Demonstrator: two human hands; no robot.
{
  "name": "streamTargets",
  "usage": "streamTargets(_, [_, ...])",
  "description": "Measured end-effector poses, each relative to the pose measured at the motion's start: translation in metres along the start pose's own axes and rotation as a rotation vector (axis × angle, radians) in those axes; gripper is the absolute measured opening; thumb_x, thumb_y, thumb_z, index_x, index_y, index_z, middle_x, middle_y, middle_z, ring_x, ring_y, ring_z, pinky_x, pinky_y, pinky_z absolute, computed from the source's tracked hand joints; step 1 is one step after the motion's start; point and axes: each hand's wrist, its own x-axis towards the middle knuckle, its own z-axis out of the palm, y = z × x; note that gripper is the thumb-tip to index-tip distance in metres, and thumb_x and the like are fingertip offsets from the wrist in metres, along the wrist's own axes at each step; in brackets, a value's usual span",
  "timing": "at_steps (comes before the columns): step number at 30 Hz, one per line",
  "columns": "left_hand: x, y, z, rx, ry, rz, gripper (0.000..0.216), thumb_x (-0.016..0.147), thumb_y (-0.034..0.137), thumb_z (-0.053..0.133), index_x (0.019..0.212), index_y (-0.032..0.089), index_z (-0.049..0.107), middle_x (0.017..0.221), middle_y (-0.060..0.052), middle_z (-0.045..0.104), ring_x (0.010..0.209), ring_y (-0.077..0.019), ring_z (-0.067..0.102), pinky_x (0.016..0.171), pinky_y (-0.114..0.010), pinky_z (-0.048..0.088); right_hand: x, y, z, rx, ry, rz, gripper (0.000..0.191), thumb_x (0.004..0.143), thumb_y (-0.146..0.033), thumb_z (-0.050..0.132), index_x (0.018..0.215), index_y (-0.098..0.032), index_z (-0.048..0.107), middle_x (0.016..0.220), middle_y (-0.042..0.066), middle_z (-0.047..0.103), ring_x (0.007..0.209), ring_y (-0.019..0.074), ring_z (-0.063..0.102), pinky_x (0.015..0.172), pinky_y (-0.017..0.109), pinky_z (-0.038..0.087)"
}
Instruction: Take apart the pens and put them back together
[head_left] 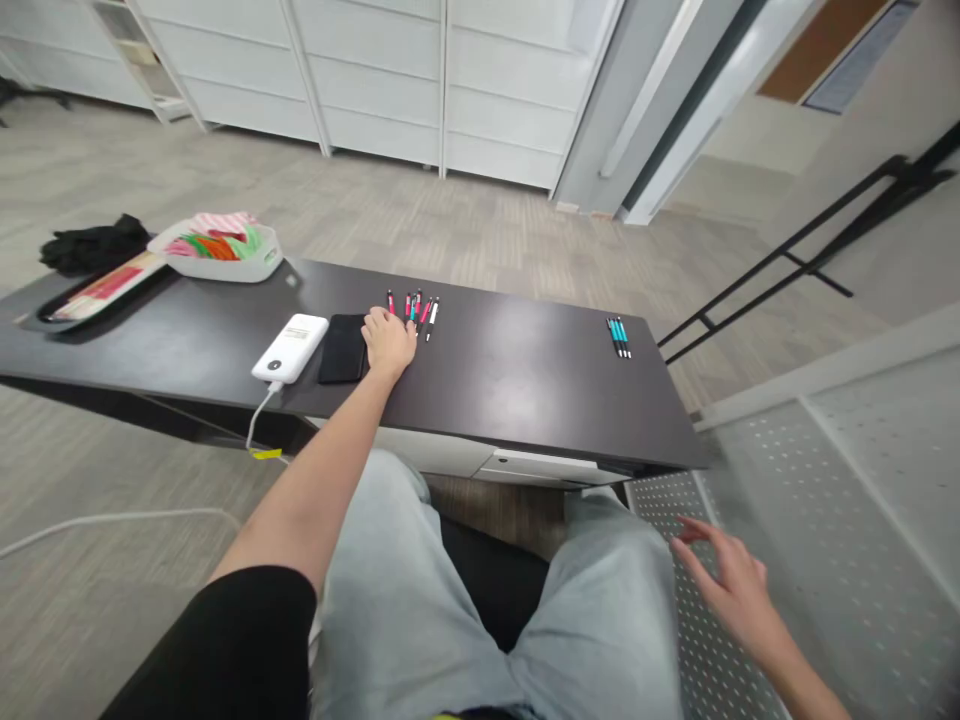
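My left hand (388, 340) reaches out onto a dark table (510, 380) and rests on a row of several red, teal and black pens (417, 310). Its fingers curl over the pens; whether any pen is gripped is hidden. Just left of that hand lie a black wallet-like case (343, 348) and a white power bank (290, 347) with a white cable hanging off the table's edge. My right hand (731, 585) hangs low beside my right knee, fingers spread, holding nothing. A small cluster of teal pens (619, 336) lies far right on the table.
A white tray (225, 250) of colourful items and a black tray (90, 295) sit at the table's left end, with black cloth (94, 245) behind. A white perforated panel (825, 560) stands at my right. White cabinets line the back wall.
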Motion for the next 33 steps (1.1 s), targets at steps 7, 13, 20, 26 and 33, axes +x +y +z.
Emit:
streamTargets(7, [-0.002, -0.005, -0.005, -0.197, 0.105, 0.047, 0.028, 0.12, 0.011, 0.071, 0.103, 0.024, 0.053, 0.154, -0.028, 0.056, 0.153, -0.0401, 0.042, 0.131, -0.058, 0.02, 0.053, -0.088, 0.027, 0.131, -0.115, 0.08, 0.03, 0.093, -0.072, 0.077, 0.123, -0.074, 0.077, 0.104, 0.002, 0.09, 0.118, 0.0575, 0.09, 0.111, 0.092, 0.065])
streamTargets(13, [-0.002, 0.037, 0.027, -0.401, -0.015, 0.235, 0.03, 0.112, 0.007, 0.079, 0.098, 0.026, 0.062, 0.129, -0.015, 0.067, 0.135, -0.0342, 0.058, 0.127, -0.052, 0.036, 0.172, -0.155, 0.074, 0.418, -0.225, -0.015, 0.032, 0.107, -0.071, 0.072, 0.131, -0.051, 0.069, 0.12, 0.017, 0.081, 0.125, 0.0518, 0.079, 0.129, 0.083, 0.056])
streamTargets(20, [0.023, 0.105, 0.129, -0.636, -0.228, 0.301, 0.016, 0.106, 0.021, 0.093, 0.102, 0.026, 0.078, 0.097, -0.002, 0.084, 0.091, -0.0218, 0.077, 0.094, -0.037, 0.059, 0.356, -0.171, 0.184, 0.853, -0.009, 0.032, 0.121, 0.101, -0.102, 0.074, 0.18, -0.02, 0.033, 0.171, 0.026, 0.06, 0.125, 0.0297, 0.071, 0.106, 0.052, 0.066])
streamTargets(26, [0.038, 0.099, 0.16, -0.969, -0.34, 0.24, 0.053, 0.084, 0.066, 0.116, 0.1, 0.026, 0.085, 0.085, -0.001, 0.082, 0.075, -0.0188, 0.074, 0.079, -0.034, 0.06, 0.386, -0.155, 0.224, 0.705, -0.069, -0.229, 0.086, 0.114, -0.107, 0.055, 0.117, -0.024, 0.082, 0.122, 0.009, 0.08, 0.107, 0.0253, 0.072, 0.11, 0.048, 0.065])
streamTargets(33, [0.039, 0.106, 0.169, -1.251, -0.55, -0.027, 0.023, 0.112, 0.048, 0.102, 0.108, 0.027, 0.093, 0.081, 0.001, 0.069, 0.071, -0.0136, 0.064, 0.081, -0.031, 0.064, 0.368, -0.158, 0.225, 0.694, -0.352, -0.279, 0.103, 0.116, -0.109, 0.042, 0.132, -0.014, 0.08, 0.083, -0.007, 0.063, 0.078, 0.014, 0.055, 0.086, 0.032, 0.053])
